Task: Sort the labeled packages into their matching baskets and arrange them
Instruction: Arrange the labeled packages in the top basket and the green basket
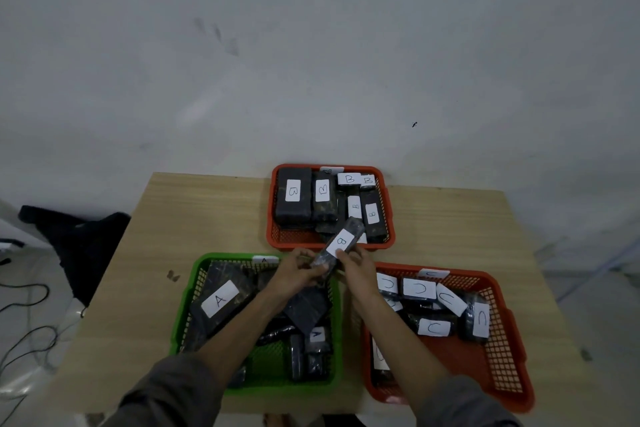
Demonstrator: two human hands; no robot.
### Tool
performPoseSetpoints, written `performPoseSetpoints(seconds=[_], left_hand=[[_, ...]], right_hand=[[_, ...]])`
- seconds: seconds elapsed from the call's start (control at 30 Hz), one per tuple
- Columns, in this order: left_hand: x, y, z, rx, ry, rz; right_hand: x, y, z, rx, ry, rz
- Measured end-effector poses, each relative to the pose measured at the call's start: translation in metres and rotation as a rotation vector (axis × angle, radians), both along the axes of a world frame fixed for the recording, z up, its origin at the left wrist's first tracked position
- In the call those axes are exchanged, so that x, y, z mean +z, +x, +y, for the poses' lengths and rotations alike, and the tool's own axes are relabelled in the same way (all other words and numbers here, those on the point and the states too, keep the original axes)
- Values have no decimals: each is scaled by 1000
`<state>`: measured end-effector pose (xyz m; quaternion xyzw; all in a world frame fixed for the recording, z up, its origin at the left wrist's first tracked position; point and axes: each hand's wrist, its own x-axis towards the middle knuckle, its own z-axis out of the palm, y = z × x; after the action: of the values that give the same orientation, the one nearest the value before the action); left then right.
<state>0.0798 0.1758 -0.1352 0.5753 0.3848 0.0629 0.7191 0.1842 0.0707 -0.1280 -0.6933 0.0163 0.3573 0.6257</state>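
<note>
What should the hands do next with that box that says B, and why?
Probably carry the B package forward and lay it in the far orange basket. Both the left hand and right hand hold it just in front of that basket, where every readable label says B. The green basket shows A labels.

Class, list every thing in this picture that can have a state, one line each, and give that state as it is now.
left hand: grips the near end of the B package
right hand: grips the same package
B package: held up, tilted toward the far orange basket
far orange basket: holds B packages
green basket: holds A packages, jumbled
near orange basket: holds C packages
</note>
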Motion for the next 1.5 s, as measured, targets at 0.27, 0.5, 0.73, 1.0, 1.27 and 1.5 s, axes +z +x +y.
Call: performPoseSetpoints(seconds=[0.27, 0.5, 0.73, 1.0, 1.27, 1.5], left_hand=[[-10, 32, 14, -137, 312, 34], [-27, 54, 33, -37, 414, 133], [-34, 81, 47, 30, 466, 152], [-47, 79, 52, 33, 484, 188], [-38, 71, 51, 18, 481, 188], [-25, 42, 43, 61, 490, 152]], right_hand=[[-6, 71, 9, 21, -118, -93], [-20, 141, 53, 222, -343, -256], [-48, 164, 87, 344, -424, -289], [-62, 169, 94, 414, -424, -444], [-52, 164, 87, 390, -448, -496], [-22, 118, 96, 565, -346, -795]])
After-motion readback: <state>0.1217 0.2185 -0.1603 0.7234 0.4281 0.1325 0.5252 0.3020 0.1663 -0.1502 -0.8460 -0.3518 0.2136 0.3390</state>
